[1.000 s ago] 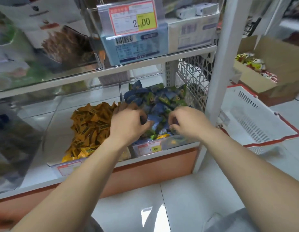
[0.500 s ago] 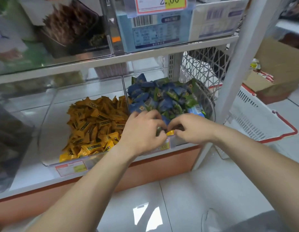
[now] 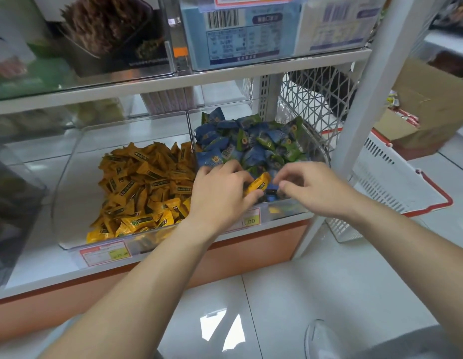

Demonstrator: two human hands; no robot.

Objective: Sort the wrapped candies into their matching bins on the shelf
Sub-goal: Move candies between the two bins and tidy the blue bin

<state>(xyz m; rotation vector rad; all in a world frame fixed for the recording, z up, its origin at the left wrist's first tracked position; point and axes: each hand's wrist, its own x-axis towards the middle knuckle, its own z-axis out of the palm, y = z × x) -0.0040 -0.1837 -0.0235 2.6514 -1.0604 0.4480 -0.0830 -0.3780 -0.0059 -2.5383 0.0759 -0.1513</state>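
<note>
Left hand (image 3: pixel 220 193) pinches a stray yellow candy (image 3: pixel 260 183) at six o'clock of the blue-candy bin (image 3: pixel 287 210), right hand (image 3: pixel 315 189) curled, its grasp unclear; best lifted clear, then dropped into the yellow-candy bin (image 3: pixel 77 203) at nine o'clock.

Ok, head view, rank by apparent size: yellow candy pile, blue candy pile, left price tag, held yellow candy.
1. yellow candy pile
2. blue candy pile, partly covered
3. left price tag
4. held yellow candy
</note>
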